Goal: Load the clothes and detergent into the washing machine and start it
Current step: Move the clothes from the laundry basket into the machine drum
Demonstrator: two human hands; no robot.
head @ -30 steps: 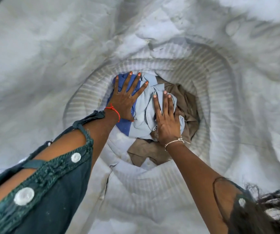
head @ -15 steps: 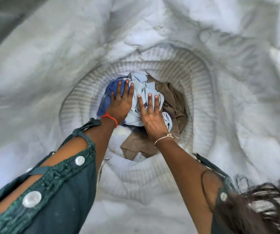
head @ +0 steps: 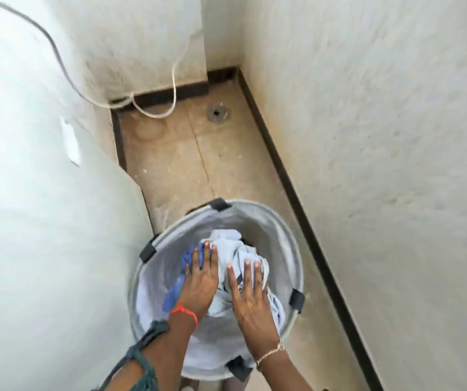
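Both hands are inside a round grey laundry basket [head: 283, 230], pressed against a bundle of clothes [head: 228, 249] from either side. The left hand [head: 200, 280] lies with its fingers straight and close together over a dark blue garment [head: 171, 297] at the bundle's left. The right hand [head: 250, 294] rests flat on the pale blue cloth with its fingers somewhat spread. Neither thumb is visible, so whether any fabric is pinched underneath cannot be told.

The lower part of the bundle is hidden by the hands and the basket wall, and the number of garments cannot be made out. The basket's near rim is partly covered by the forearms. A green sleeve [head: 142, 371] is cut off at the lower edge of the view.

At the left stands a large white rounded body [head: 43, 221], blurred – whether it is the washing machine cannot be confirmed. The basket touches or nearly touches it. A pale cable [head: 57, 52] runs down behind it to the floor.

The basket stands on a brown floor [head: 170, 153] in a narrow passage, with a rough white wall [head: 382, 136] near its right side. Open floor lies beyond the basket, up to a floor drain [head: 218, 113] near the far corner.
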